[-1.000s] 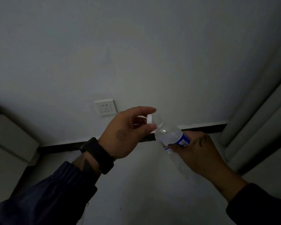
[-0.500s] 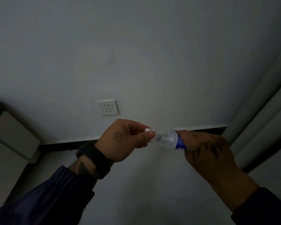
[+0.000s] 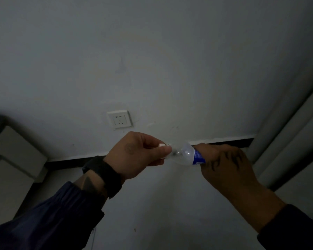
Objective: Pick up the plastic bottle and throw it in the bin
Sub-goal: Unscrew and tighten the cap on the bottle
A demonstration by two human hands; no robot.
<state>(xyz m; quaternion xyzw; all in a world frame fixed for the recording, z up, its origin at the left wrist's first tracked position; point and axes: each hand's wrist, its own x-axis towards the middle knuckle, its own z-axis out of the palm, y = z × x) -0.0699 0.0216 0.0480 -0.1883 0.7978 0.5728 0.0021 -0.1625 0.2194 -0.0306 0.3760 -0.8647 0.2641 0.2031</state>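
Plastic bottle (image 3: 187,154) held level in the air before the wall (image 3: 152,60), below the socket (image 3: 120,119). Right hand (image 3: 226,165) wrapped around body; left hand (image 3: 137,157) pinched on white cap (image 3: 162,145).

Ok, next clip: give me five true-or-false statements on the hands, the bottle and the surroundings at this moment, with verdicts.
1. The right hand grips the plastic bottle around its blue-labelled body. True.
2. The left hand pinches the bottle's white cap end. True.
3. The bottle stands upright on the floor. False: it is held roughly level in the air between both hands.
4. A bin is visible under the bottle. False: no bin shows in this view.
5. A white wall socket sits on the wall above the left hand. True.
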